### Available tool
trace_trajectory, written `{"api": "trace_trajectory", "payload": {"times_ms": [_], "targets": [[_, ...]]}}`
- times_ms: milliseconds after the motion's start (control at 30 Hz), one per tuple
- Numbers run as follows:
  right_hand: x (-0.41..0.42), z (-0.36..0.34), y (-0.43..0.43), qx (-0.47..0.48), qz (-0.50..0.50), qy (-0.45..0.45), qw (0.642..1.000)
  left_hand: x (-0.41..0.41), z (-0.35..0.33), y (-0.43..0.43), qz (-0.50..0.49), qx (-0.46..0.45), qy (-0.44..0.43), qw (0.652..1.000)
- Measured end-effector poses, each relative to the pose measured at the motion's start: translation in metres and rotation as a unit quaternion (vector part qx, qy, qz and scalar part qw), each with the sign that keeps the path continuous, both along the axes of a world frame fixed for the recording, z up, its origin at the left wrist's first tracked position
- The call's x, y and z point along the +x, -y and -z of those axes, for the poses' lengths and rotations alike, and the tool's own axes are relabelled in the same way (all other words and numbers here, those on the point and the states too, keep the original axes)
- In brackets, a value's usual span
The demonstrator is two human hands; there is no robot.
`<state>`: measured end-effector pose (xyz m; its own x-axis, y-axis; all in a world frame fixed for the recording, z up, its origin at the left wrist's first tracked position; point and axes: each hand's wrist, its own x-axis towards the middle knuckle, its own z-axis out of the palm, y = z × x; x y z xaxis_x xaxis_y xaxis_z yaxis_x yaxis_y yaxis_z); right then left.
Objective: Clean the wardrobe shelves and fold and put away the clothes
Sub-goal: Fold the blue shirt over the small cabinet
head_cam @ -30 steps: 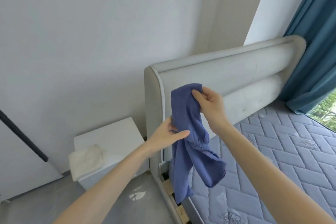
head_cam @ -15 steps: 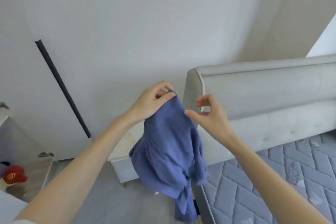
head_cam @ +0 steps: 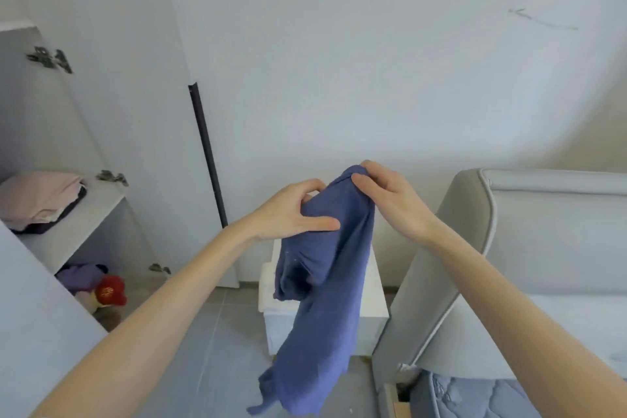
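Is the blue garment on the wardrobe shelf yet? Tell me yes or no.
No, the blue garment hangs in the air, its top gripped by the left hand and right hand.

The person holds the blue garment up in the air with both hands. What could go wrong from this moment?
1. Both the left hand and the right hand grip only the top of the blue garment; the rest hangs bunched, so a fold made in the air may come out uneven.
2. Its loose lower end hangs over the floor and might drag there.
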<state>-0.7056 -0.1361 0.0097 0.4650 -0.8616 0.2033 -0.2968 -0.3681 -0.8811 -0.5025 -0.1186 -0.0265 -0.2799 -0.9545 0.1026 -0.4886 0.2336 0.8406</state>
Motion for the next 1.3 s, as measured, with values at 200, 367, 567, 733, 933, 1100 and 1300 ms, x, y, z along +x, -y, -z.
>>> {"api": "trace_trajectory", "payload": {"times_ms": [200,367,567,733,933,1100,1300], "targets": [[0.049,-0.008,0.041,0.057,-0.003,0.042,0.997,0.082,0.015,0.015,-0.114,0.029,-0.085,0.989],[0.094,0.014,0.059,0.135,-0.075,-0.048,0.987,0.12,-0.002,0.039,-0.202,-0.108,-0.036,0.973],[0.15,0.04,0.077,0.106,-0.047,-0.012,0.993,0.133,-0.008,0.057,-0.183,-0.133,0.031,0.973],[0.16,0.024,0.103,-0.041,0.017,0.05,0.998,0.16,0.007,0.064,-0.16,-0.087,0.049,0.982],[0.18,-0.003,0.137,-0.062,0.051,0.108,0.991,0.175,0.071,0.069,-0.137,0.029,0.04,0.989],[0.17,0.004,0.173,0.005,0.098,0.104,0.99,0.195,0.104,0.076,-0.214,0.026,0.104,0.971],[0.146,0.022,0.207,-0.02,0.023,-0.098,0.995,0.238,0.086,0.086,-0.323,0.003,0.112,0.94]]}}
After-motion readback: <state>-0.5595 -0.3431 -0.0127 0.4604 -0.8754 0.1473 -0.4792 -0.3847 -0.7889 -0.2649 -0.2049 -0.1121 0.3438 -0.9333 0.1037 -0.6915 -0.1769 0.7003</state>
